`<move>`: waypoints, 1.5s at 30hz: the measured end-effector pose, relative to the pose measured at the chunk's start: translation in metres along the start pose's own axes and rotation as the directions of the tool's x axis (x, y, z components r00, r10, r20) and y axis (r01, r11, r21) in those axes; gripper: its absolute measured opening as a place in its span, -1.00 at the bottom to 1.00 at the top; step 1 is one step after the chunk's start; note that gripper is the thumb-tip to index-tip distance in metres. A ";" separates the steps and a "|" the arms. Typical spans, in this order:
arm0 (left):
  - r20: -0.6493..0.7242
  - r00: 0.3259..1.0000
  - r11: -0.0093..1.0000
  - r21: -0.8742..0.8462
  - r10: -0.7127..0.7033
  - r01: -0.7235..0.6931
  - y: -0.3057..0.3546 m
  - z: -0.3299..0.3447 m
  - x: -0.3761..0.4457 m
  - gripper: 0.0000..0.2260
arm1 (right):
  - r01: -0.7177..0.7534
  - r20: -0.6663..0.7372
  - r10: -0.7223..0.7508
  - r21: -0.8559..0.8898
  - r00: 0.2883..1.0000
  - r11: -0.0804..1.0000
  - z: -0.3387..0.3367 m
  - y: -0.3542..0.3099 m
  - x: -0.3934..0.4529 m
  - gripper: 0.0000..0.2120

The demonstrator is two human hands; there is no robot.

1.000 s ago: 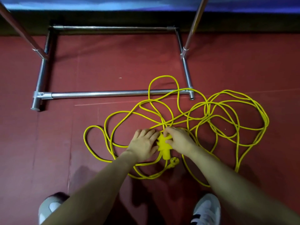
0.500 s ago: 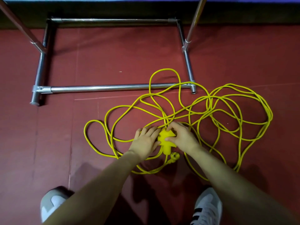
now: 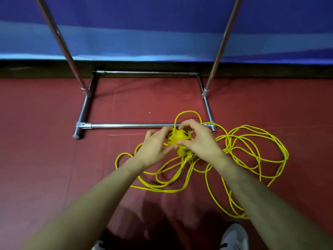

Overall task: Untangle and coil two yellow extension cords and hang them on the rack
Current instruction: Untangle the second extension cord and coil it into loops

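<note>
Untangling, just begun: socket block in both hands

Left hand (image 3: 155,148) and right hand (image 3: 200,141) grip the socket block (image 3: 177,139) mid-frame; next, free its cord (image 3: 252,152) from the loops.

Lighting: even, moderately bright, falling from overhead. Shadows: soft dark patches spreading across the red matte floor (image 3: 45,141) beneath the forearms. Glare: highlights glinting along the chrome tubular metal rack (image 3: 126,125). Distortion: wide-angle bowing at edges; slight motion blur softening everything.
</note>
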State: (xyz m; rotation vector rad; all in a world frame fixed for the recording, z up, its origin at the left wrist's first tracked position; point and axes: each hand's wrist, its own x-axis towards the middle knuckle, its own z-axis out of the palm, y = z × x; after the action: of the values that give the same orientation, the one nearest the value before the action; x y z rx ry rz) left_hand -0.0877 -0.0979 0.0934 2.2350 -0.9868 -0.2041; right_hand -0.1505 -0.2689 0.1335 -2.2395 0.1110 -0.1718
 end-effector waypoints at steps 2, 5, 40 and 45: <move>-0.075 0.997 0.999 -0.016 0.026 -0.027 0.010 -0.036 0.004 -0.50 | 0.100 -0.026 -0.101 -0.013 0.995 0.995 -0.009 -0.030 0.009 -0.58; -0.159 0.986 0.998 -0.010 0.052 -0.054 0.031 -0.093 0.009 -0.55 | 0.224 -0.077 -0.224 -0.011 0.971 0.974 -0.021 -0.071 0.024 -0.50; -0.467 0.802 0.846 -0.526 -0.372 0.086 0.053 -0.221 -0.005 -0.41 | 0.056 -0.086 -0.021 0.424 0.996 0.904 -0.014 -0.146 0.059 -0.81; -0.360 0.894 0.954 -0.230 -0.266 0.191 0.042 -0.213 -0.011 -0.32 | 0.202 -0.211 -0.144 0.287 0.967 0.936 -0.026 -0.159 0.060 -0.86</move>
State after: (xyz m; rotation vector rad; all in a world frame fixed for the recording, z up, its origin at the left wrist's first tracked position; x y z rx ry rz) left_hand -0.0369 0.0004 0.2803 2.1007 -0.4685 0.0433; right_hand -0.0923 -0.1984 0.2791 -1.9170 -0.0137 -0.4650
